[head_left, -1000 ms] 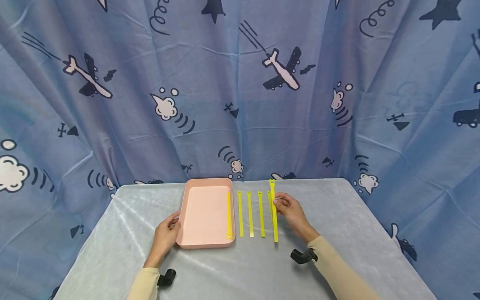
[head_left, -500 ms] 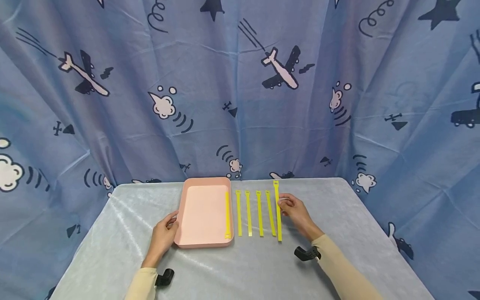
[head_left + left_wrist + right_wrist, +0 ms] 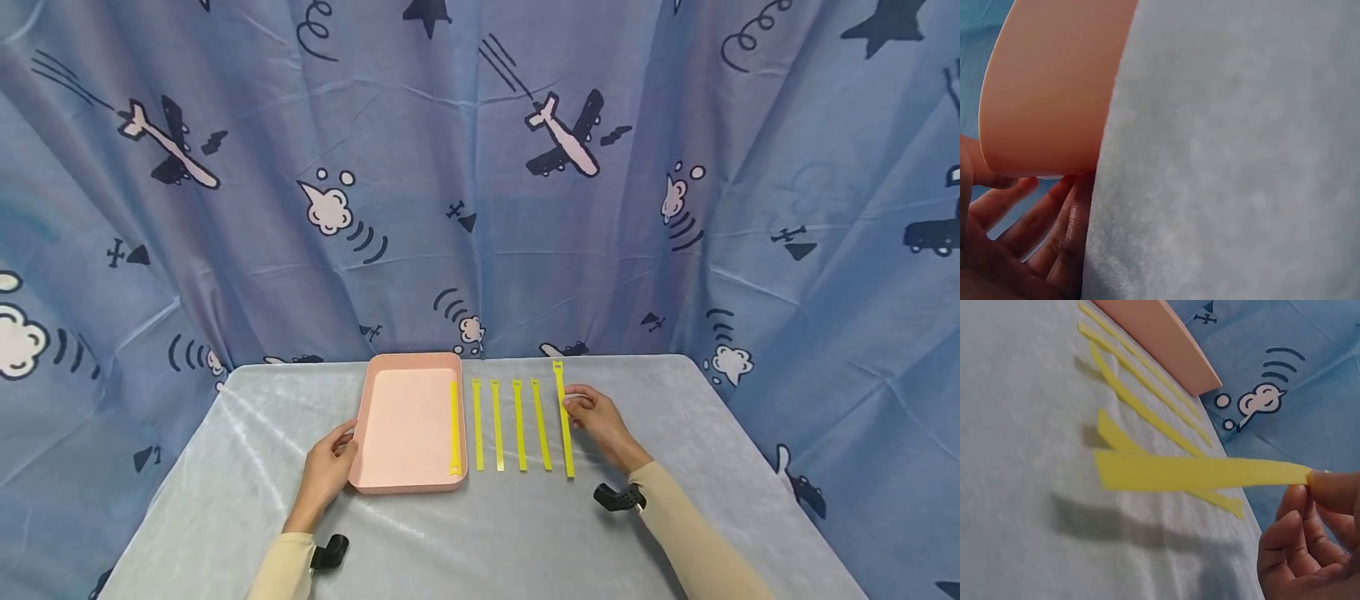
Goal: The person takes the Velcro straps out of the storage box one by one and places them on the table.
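My right hand (image 3: 600,425) pinches a yellow cable tie (image 3: 567,446), a flat strap with a slotted head, between thumb and fingers. In the right wrist view the held tie (image 3: 1197,473) is raised, its shadow falling on the cloth. Left of it, several like ties (image 3: 520,429) lie side by side, heads at the far end. A pink tray (image 3: 408,489) stands left of the row, with one yellow tie (image 3: 454,429) inside along its right wall. My left hand (image 3: 324,475) rests against the tray's left side, fingers fairly straight, as the left wrist view shows at the tray wall (image 3: 1047,112).
A pale grey cloth (image 3: 480,542) covers the table. Behind it hangs a blue curtain (image 3: 405,275) printed with planes and clouds. Each wrist wears a black camera, one on the left (image 3: 330,552) and one on the right (image 3: 619,497).
My right hand has moved the held tie rightward, away from the row, so the rightmost lying tie it partly covered shows whole. My left hand stays at the tray.
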The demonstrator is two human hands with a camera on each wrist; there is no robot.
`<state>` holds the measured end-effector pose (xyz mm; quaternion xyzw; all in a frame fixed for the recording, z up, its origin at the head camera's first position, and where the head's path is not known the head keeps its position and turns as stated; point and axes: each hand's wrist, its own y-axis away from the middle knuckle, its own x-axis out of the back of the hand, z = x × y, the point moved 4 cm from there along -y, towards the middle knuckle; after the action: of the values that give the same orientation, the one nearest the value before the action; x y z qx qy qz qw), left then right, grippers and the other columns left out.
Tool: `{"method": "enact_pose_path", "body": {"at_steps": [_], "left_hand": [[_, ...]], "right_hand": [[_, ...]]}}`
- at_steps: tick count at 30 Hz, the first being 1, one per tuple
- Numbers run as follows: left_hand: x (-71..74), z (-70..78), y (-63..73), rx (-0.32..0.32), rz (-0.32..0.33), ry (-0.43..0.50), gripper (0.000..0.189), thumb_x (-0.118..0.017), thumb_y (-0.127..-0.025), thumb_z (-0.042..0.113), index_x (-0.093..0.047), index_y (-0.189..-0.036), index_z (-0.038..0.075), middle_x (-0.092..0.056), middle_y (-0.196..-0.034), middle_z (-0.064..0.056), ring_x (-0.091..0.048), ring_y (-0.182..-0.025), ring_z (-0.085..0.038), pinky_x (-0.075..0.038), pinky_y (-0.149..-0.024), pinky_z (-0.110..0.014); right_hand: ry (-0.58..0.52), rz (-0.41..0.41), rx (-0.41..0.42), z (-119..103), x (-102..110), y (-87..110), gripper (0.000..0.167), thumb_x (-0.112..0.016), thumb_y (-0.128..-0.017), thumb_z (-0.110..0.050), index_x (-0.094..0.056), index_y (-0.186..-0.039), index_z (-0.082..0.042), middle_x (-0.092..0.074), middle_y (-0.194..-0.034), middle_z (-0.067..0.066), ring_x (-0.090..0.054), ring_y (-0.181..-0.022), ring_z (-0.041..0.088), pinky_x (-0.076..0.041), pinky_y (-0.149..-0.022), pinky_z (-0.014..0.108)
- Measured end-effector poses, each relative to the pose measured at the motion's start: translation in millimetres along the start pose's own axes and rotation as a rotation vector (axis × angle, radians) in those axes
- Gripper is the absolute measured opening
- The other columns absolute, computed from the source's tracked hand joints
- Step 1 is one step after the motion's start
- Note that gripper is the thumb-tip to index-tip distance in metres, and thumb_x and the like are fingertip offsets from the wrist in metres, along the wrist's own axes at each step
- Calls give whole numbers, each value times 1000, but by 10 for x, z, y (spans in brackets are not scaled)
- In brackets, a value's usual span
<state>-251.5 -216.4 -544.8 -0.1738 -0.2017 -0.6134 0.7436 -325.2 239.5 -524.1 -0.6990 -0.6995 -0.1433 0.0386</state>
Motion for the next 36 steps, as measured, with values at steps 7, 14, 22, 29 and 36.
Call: {"method": "enact_pose_path", "body": {"at_steps": [7,14,22,29,36], "left_hand": [[0,9,-2,7,-3,7,42,-51,-101,17,-53,-143,13,-63,-129,-20,-64,-114,-32,-53,-92,-44],[-2,23,5,7,-1,3,42,-51,-101,17,-53,-142,13,-64,-129,-20,-64,-113,-33,-53,-92,-45],[0,34,-5,-5,1,5,42,-51,-101,17,-53,-143,12,-64,-128,-21,-64,-112,-34,-53,-91,-45],[2,29,-6,1,2,3,42,-51,-101,17,-52,-143,12,-64,-129,-21,-64,-113,-34,-53,-92,-46],[4,22,3,6,-3,3,42,-51,-101,17,-53,-143,13,-63,-129,-20,-63,-115,-34,-53,-93,-46]], "right_hand": [[34,-20,-23,43,14,-79,32,-54,-101,-12,-53,-130,0,-65,-92,-4,-57,-83,13,-49,-71,27],[93,-20,-36,97,22,-164,33,-56,-100,-13,-53,-131,-1,-67,-97,2,-58,-82,12,-48,-68,27],[106,0,-42,142,33,-240,31,-58,-98,-10,-55,-128,-1,-67,-91,1,-58,-76,12,-47,-62,25],[114,27,-47,163,3,-277,29,-61,-94,-5,-57,-122,2,-70,-96,8,-57,-72,10,-46,-57,23],[150,53,-75,187,-18,-313,26,-64,-92,-6,-59,-117,0,-69,-88,4,-53,-64,12,-45,-54,23]]}}
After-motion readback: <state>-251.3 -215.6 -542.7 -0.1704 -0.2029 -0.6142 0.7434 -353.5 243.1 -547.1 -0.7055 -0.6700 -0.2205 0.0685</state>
